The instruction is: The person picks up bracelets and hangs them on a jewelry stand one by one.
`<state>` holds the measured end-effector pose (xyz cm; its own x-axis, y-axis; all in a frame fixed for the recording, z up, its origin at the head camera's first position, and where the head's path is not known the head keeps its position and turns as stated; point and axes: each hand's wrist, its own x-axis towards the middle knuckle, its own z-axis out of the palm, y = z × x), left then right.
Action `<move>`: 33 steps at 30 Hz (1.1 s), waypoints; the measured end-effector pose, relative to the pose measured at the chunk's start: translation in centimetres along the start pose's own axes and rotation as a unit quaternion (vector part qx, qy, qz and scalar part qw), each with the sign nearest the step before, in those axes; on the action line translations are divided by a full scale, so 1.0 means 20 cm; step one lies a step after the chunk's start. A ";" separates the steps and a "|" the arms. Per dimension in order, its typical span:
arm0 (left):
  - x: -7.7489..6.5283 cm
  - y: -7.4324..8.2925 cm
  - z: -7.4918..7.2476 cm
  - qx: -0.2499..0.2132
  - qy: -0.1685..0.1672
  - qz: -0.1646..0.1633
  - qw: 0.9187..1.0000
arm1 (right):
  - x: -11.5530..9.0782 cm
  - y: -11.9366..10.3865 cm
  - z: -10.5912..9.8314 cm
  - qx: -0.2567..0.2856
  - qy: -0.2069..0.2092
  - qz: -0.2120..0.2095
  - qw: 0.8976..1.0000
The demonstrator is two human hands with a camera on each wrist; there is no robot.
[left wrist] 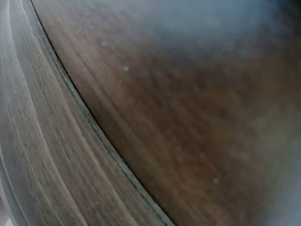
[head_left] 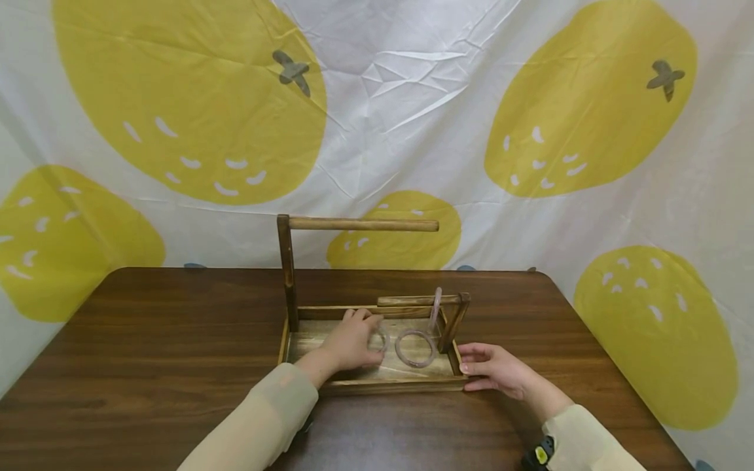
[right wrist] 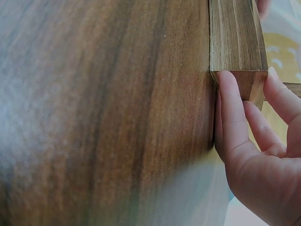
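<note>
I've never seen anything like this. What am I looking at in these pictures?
There's no robot here, just a person's bare left hand and right hand. One picture comes from a head camera looking forward and down; two come from wrist cameras, one per arm.

On the table stands a wooden tray with a long bar and a short bar above it. One ring hangs on the short bar; a second ring lies in the tray. The left hand reaches round a third ring; whether it grips it is hidden. The right hand touches the tray's right end.

table (head_left: 147, 347): brown, wood-grained | hanging cloth (head_left: 406, 131): white, creased | prints (head_left: 194, 98): yellow fruit
</note>
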<state>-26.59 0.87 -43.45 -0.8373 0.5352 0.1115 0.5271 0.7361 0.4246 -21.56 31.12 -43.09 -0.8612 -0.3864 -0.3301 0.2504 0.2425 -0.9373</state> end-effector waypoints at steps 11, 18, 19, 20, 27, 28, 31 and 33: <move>0.00 -0.02 -0.01 -0.040 0.021 -0.006 0.999 | 0.00 0.00 0.00 0.000 -0.003 -0.002 1.000; -0.01 -0.02 -0.03 -0.057 0.050 0.003 0.997 | 0.00 -0.01 0.00 0.003 -0.005 0.002 1.000; -0.01 -0.02 -0.03 -0.059 0.054 0.003 0.997 | 0.00 -0.01 0.00 0.003 -0.005 0.002 1.000; -0.02 -0.02 -0.03 -0.061 0.056 0.003 0.997 | 0.00 -0.01 0.00 0.003 -0.005 0.002 1.000; -0.02 -0.02 -0.05 -0.083 0.074 -0.003 0.994 | 0.00 -0.01 0.00 0.003 -0.001 0.003 1.000; -0.02 -0.03 -0.06 -0.087 0.074 -0.005 0.993 | 0.00 -0.01 0.00 0.003 -0.001 0.003 1.000; -0.02 -0.04 -0.06 -0.092 0.083 -0.010 0.992 | -0.01 -0.01 0.00 0.002 -0.002 0.003 1.000; -0.02 -0.05 -0.06 -0.097 0.091 -0.014 0.991 | 0.00 -0.01 0.00 0.001 -0.002 0.003 1.000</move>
<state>-26.86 -0.50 -42.87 -0.8726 0.4197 0.2499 0.4806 0.6463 0.5927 -21.49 31.06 -42.89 -0.8581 -0.3888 -0.3354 0.2560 0.2423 -0.9358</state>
